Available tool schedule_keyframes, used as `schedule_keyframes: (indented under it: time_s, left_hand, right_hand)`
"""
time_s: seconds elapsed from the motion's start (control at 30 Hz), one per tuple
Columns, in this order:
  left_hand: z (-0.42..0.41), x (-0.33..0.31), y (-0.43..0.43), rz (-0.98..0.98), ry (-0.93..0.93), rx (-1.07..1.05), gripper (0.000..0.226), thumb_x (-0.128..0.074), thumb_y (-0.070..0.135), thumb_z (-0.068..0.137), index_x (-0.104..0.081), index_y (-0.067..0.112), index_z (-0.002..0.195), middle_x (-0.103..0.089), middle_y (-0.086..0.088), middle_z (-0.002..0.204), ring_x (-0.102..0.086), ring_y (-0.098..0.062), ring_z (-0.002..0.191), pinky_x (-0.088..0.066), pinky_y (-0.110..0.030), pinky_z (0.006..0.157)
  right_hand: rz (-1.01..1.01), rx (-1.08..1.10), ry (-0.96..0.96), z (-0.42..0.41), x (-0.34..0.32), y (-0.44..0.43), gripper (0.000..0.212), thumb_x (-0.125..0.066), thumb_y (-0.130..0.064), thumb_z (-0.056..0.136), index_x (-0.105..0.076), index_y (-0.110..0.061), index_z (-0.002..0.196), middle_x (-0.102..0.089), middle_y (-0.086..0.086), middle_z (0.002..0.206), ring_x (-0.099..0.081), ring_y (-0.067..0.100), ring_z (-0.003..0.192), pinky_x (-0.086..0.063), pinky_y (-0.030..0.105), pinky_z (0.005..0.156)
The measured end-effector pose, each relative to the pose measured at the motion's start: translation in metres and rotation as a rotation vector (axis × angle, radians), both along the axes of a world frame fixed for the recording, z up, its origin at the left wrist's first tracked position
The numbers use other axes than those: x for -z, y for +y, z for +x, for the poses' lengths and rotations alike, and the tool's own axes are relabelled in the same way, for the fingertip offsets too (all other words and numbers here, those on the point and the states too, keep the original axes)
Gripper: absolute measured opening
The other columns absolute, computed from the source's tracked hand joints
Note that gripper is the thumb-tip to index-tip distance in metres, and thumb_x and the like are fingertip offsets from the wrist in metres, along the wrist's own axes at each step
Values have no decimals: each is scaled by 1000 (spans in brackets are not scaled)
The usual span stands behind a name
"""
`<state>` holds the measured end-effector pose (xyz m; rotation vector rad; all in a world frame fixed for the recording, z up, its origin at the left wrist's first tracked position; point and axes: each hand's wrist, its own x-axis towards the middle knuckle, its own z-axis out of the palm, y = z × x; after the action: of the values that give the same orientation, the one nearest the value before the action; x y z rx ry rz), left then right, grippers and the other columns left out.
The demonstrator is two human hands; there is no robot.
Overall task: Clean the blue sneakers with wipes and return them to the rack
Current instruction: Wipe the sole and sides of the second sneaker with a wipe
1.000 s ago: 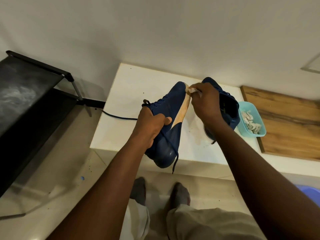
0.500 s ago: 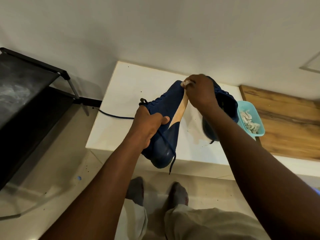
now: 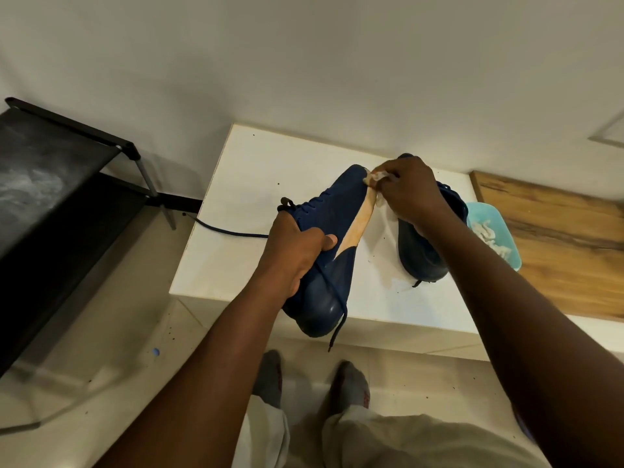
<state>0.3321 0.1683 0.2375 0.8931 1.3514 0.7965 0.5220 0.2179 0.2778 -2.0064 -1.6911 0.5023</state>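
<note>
Sneaker [image 3: 337,211] gripped mid-body in my left hand [image 3: 297,251]; right hand [image 3: 410,194] pinches wipe [image 3: 375,177] at 12 o'clock end of sole [image 3: 363,224] — best worked in short firm strokes toward 6.

Forearms [image 3: 209,366] bare on both sides; below them, loose pale beige cloth trousers [image 3: 405,440], and grey fabric socks [image 3: 268,383] showing dull red markings.

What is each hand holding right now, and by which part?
Left hand grips one blue sneaker around its middle. Right hand pinches a white wipe, pressed to the far end of that sneaker's tan sole.
</note>
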Motion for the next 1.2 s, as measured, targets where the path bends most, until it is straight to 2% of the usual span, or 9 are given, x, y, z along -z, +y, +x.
schedule_keyframes:
  time_s: [0.1, 0.27, 0.33, 0.47, 0.63, 0.77, 0.93, 1.1, 1.2]
  left_hand:
    - [0, 0, 0, -8, 2, -8, 29, -79, 5, 82, -59, 18, 99, -66, 5, 90, -63, -13, 82, -47, -25, 60]
    - [-2, 2, 1, -13, -7, -40, 40, -80, 7, 82, -58, 13, 115, -64, 4, 96, -59, -9, 82, -43, -23, 59]
    - [-2, 2, 0, -2, -11, -40, 35, -79, 6, 84, -57, 14, 110, -63, 5, 94, -59, -8, 80, -43, -21, 57]
    - [-2, 2, 0, 1, -25, -37, 27, -78, 3, 83, -62, 18, 100, -68, 5, 91, -65, -11, 80, -49, -23, 60]
    - [-2, -1, -1, 3, -25, -28, 28, -78, 4, 84, -59, 24, 88, -68, 5, 89, -64, -13, 81, -49, -25, 61]
    - [-1, 0, -1, 11, -2, -17, 27, -78, 5, 83, -59, 22, 90, -68, 3, 90, -65, -15, 83, -50, -27, 64]
    - [2, 2, -1, 9, -1, -10, 33, -79, 7, 83, -58, 16, 108, -65, 5, 92, -61, -10, 80, -47, -24, 61]
    - [2, 6, 2, -12, -10, -39, 40, -80, 8, 83, -58, 16, 116, -65, 4, 99, -61, -12, 85, -45, -25, 60]
    - [2, 6, 1, -21, -13, -38, 37, -79, 8, 84, -59, 16, 114, -65, 4, 98, -61, -12, 84, -45, -25, 59]
  right_hand:
    - [-2, 3, -26, -5, -4, 32, 21, -56, -11, 95, -75, -3, 101, -71, 11, 93, -61, 17, 79, -42, 16, 59]
    - [-64, 0, -44, -6, 1, 65, 19, -63, -11, 92, -75, -3, 104, -72, 12, 105, -64, 20, 94, -44, 23, 74]
    - [-51, -17, -83, -7, 0, 55, 20, -59, -9, 93, -75, -3, 104, -72, 11, 103, -65, 19, 93, -43, 20, 71]
    - [10, -19, -64, -12, 0, 2, 21, -54, -6, 96, -74, -9, 97, -67, 4, 87, -57, 10, 71, -41, 22, 63]
    - [168, 0, -146, -36, 28, -73, 22, -55, -9, 97, -72, -14, 109, -57, 5, 101, -55, 14, 86, -36, 8, 66]
    - [222, 47, -90, -30, 24, -51, 20, -55, -11, 97, -74, -15, 105, -55, 2, 97, -51, 7, 79, -35, 6, 64]
    - [64, 63, -75, -7, 4, 28, 21, -55, -6, 93, -75, -2, 97, -72, 14, 94, -68, 25, 86, -50, 26, 70]
    - [-27, 49, -75, -4, 2, 56, 20, -57, -10, 93, -74, -1, 101, -73, 14, 99, -67, 23, 91, -43, 22, 72]
    - [-6, 55, -96, -11, 3, 34, 22, -51, -6, 95, -73, -5, 100, -70, 8, 93, -61, 16, 81, -41, 16, 63]
